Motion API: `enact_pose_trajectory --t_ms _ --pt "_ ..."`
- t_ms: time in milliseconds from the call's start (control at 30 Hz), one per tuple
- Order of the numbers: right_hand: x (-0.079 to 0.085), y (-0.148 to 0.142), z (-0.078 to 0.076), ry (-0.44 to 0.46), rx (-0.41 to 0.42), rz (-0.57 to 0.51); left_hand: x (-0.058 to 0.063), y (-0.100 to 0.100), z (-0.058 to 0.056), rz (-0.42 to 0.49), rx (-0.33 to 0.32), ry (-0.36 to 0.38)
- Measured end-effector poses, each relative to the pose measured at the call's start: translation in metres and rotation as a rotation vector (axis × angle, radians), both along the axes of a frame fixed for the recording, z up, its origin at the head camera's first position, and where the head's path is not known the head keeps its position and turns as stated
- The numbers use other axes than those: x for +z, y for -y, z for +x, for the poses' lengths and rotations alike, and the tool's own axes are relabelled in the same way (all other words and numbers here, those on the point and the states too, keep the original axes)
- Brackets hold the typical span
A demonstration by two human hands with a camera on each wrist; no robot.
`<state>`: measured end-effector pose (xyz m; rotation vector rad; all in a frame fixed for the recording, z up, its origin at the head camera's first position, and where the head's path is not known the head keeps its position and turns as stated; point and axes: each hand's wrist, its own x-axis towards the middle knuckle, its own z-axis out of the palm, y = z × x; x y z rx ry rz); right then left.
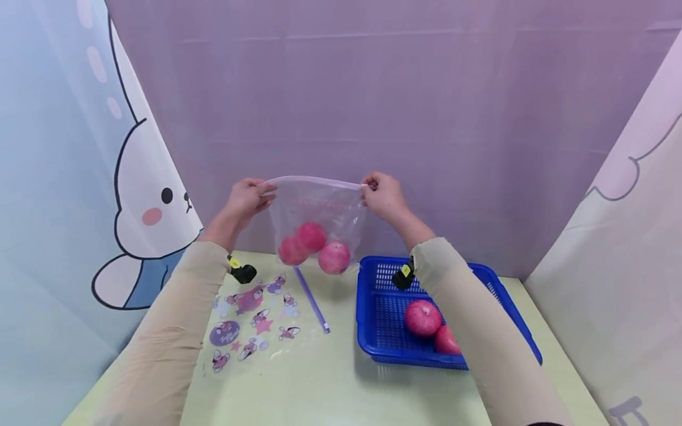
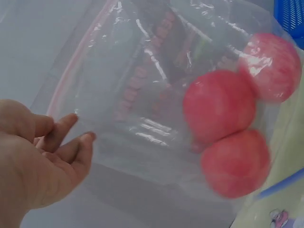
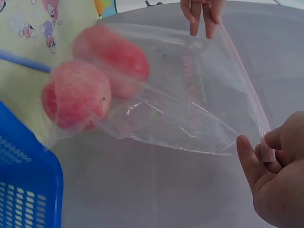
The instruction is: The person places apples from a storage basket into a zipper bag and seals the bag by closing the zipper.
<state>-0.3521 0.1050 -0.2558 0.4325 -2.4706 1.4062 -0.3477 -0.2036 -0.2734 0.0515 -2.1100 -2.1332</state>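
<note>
A clear zip bag [image 1: 319,207] with a pinkish top strip hangs between my two hands. Three red apples [image 1: 334,258] lie at its bottom. My left hand [image 1: 249,198] pinches the bag's top left corner, and my right hand [image 1: 385,194] pinches the top right corner. In the left wrist view the left thumb and fingers [image 2: 76,147] close on the strip's end. From the right wrist view, the strip's other end sticks out between the right thumb and fingers [image 3: 251,159]. Reddish print shows on the plastic.
A blue basket [image 1: 367,331] with apples [image 1: 423,318] stands on the right of the table, partly behind the right sleeve. On the left lies a clear bag printed with cartoon figures [image 1: 250,325], with a purple slider strip [image 1: 311,299]. A purple curtain [image 1: 341,106] hangs behind.
</note>
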Motion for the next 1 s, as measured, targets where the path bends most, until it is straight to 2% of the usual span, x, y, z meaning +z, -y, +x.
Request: enact_pose_trajectory --t_ms 100,200,367,533,800,900,1000 --pt "-0.005 0.004 -0.004 0.012 0.012 0.002 -0.004 -0.001 -0.006 0.066 0.044 -0.03" --pt "-0.013 0.004 -0.007 0.001 0.002 0.003 -0.009 -0.004 -0.011 0.084 0.061 -0.034" --pt "-0.025 -0.007 -0.016 -0.061 -0.09 0.052 -0.025 -0.016 -0.019 0.109 0.035 -0.007" --pt "-0.034 -0.016 -0.023 -0.107 -0.126 0.129 -0.045 -0.027 -0.022 0.107 0.03 0.0" --pt "-0.047 -0.035 -0.031 -0.065 -0.191 0.13 -0.058 -0.047 -0.023 0.117 -0.012 -0.014" --pt "-0.051 -0.041 -0.032 -0.047 -0.182 0.151 -0.064 -0.05 -0.025 0.115 -0.027 0.025" --pt "-0.057 -0.046 -0.032 -0.015 -0.184 0.163 -0.072 -0.053 -0.028 0.106 -0.068 0.068"
